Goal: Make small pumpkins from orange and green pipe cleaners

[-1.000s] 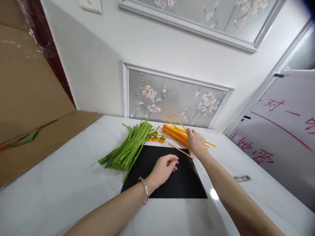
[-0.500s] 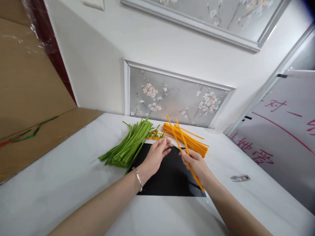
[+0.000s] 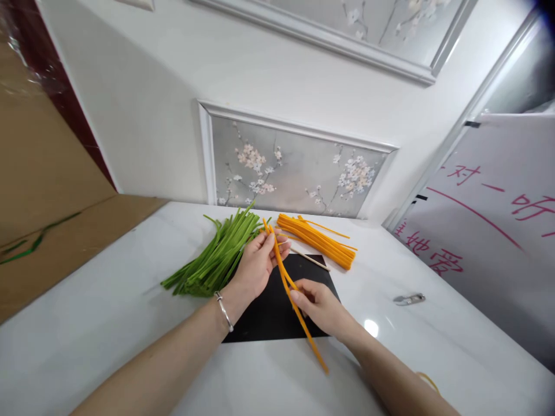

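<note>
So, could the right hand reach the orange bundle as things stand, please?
Probably yes: the orange bundle lies in the open beyond the right hand, though that hand may first need to release the orange strands.

bright light puts round glare on the tabletop (image 3: 433,352) while a broad shadow slants across the wall (image 3: 303,84).

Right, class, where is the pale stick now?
In the head view, right of centre, the pale stick lies across the far right corner of the black mat, on the near side of the orange bundle.
</note>
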A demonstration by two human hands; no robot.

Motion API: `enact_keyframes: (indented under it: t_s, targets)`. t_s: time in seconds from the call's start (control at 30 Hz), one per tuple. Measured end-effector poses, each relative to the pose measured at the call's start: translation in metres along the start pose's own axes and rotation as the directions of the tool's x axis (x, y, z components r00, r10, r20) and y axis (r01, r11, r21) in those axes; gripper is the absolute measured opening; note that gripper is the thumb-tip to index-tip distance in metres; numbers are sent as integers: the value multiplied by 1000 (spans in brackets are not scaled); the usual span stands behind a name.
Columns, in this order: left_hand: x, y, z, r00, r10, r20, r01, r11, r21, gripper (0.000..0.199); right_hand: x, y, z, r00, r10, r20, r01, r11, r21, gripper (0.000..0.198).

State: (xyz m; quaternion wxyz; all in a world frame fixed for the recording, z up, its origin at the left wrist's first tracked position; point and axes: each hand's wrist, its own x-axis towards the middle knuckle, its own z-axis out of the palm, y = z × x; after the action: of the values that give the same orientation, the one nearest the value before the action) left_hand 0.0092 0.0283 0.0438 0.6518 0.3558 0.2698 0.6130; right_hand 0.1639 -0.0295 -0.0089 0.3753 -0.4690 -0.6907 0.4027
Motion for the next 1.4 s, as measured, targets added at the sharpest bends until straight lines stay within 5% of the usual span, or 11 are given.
enact_keyframes:
  t_s: [0.13,0.27,0.4,0.63,1.07,1.4]
  targets:
    - [-6,-7,3,998,-59,-1,59,998,6,11,0,-1,-2,984,-112,-139,93,987,-130,23]
    - [-17,-18,10,988,-148,50,146,989,34,9,1,-6,-7,879,-326,-347,200,914,-352,21]
    - [-28,-24,16,969,-205,136,193,976,96,7,0,-10,-9,820,-391,-418,250,902,-352,22]
    - [-35,-24,20,959,-228,171,193,961,198,15,1,-9,-13,806,-451,-384,295,868,-399,21]
    - [-12,-12,5,977,-213,16,196,923,331,21,3,-7,-15,788,-502,-357,301,819,-488,30]
    - [-47,-15,0,971,-201,127,119,872,474,15,-3,-18,-10,808,-391,-441,295,916,-271,14]
